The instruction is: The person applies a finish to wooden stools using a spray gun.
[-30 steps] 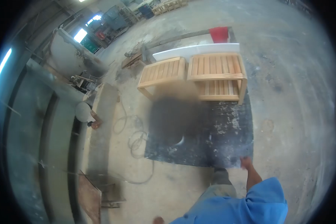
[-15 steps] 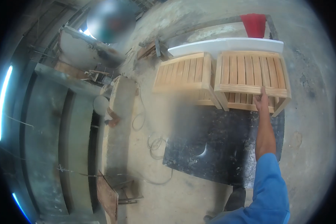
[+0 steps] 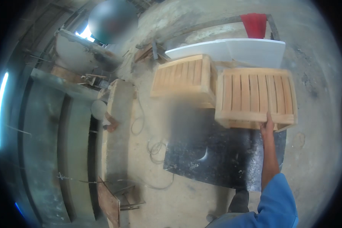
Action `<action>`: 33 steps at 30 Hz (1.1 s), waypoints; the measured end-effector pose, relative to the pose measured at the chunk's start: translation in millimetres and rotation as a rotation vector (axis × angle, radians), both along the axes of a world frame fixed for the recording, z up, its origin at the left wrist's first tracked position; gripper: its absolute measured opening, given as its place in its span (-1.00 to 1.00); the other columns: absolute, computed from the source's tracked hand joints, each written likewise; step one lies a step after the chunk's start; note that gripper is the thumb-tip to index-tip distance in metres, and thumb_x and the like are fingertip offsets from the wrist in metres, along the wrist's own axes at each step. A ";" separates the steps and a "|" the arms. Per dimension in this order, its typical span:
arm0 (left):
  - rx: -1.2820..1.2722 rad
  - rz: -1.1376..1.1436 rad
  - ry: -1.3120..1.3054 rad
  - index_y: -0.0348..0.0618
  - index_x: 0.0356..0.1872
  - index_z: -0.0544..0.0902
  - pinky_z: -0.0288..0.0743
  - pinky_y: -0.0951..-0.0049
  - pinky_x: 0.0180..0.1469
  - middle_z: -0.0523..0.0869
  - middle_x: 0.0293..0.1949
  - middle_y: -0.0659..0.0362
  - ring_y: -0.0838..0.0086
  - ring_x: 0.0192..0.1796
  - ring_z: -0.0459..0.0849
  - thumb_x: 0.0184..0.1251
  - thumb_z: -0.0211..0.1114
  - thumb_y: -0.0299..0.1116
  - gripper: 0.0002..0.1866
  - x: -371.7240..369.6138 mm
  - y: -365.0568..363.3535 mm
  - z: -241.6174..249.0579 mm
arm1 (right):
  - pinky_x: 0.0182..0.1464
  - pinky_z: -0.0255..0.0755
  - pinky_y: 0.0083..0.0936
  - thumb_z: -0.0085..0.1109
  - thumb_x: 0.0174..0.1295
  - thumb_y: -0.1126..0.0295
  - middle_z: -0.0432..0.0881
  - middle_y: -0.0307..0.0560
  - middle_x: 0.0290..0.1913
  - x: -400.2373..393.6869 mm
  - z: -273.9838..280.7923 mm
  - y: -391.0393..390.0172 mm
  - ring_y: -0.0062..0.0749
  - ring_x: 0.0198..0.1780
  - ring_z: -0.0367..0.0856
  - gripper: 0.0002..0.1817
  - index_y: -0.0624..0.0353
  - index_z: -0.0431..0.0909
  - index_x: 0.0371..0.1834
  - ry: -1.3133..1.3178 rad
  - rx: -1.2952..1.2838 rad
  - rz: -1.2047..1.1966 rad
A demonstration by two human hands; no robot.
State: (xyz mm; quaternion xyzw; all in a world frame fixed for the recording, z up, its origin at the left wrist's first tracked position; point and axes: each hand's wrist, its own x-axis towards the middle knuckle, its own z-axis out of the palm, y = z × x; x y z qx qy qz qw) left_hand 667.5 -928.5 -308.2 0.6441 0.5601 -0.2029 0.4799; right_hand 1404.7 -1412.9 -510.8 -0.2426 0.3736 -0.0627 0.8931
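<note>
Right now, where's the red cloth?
In the head view, the red cloth hangs at the upper right, over the frame, just beyond the white panel.

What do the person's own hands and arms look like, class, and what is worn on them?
The right hand is gloveless, with no watch or bracelet visible. A loose, plain blue fabric sleeve leaves the forearm bare. The left hand is out of view.
</note>
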 end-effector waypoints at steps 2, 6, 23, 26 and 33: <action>0.256 -0.327 0.259 -0.22 0.05 0.67 0.56 0.42 0.03 0.78 -0.23 0.10 0.43 -0.07 0.72 0.33 0.30 -0.09 -0.57 142.2 -32.9 13.6 | -0.30 0.60 -0.55 0.32 0.30 0.21 0.66 -0.25 -0.14 -66.3 10.3 -5.7 -0.45 -0.17 0.69 -0.60 0.12 0.50 0.11 -0.012 0.062 0.071; 0.385 -0.614 -0.293 -0.26 0.16 0.57 0.57 0.26 -0.03 0.71 -0.13 -0.13 0.14 -0.10 0.72 0.38 0.29 -0.20 -0.56 323.3 -63.4 -86.8 | 0.18 0.49 -0.28 0.07 0.44 0.23 0.58 -0.06 0.17 -201.9 26.9 -24.1 -0.29 0.20 0.56 -0.54 0.17 0.37 0.34 -0.094 0.145 0.255; 0.025 -0.097 -0.418 -0.40 0.14 0.55 0.54 0.24 0.10 0.71 0.01 -0.15 0.11 0.05 0.71 0.03 0.36 0.33 -0.08 388.9 -187.7 -93.9 | 0.20 0.44 -0.19 0.05 0.40 -0.15 0.50 0.19 0.24 -223.7 139.2 -121.4 -0.03 0.18 0.49 -0.18 0.48 0.29 0.36 0.236 -0.642 1.019; -0.088 0.025 -0.335 -0.42 0.17 0.55 0.54 0.25 0.10 0.70 0.01 -0.18 0.11 0.06 0.71 0.02 0.35 0.31 -0.06 351.7 -140.2 -17.8 | 0.20 0.43 -0.18 0.03 0.40 -0.16 0.50 0.18 0.25 -242.0 154.0 -85.7 -0.03 0.19 0.49 -0.17 0.49 0.29 0.36 0.185 -0.656 1.200; 0.118 0.242 -0.191 -0.55 -0.02 0.64 0.57 0.20 0.04 0.74 -0.13 -0.24 0.06 -0.05 0.75 0.03 0.24 0.33 -0.08 176.2 -4.4 48.2 | 0.22 0.42 -0.17 -0.02 0.40 -0.21 0.48 0.17 0.28 -288.6 174.0 30.3 -0.03 0.22 0.48 -0.14 0.49 0.28 0.36 -0.007 -0.654 1.552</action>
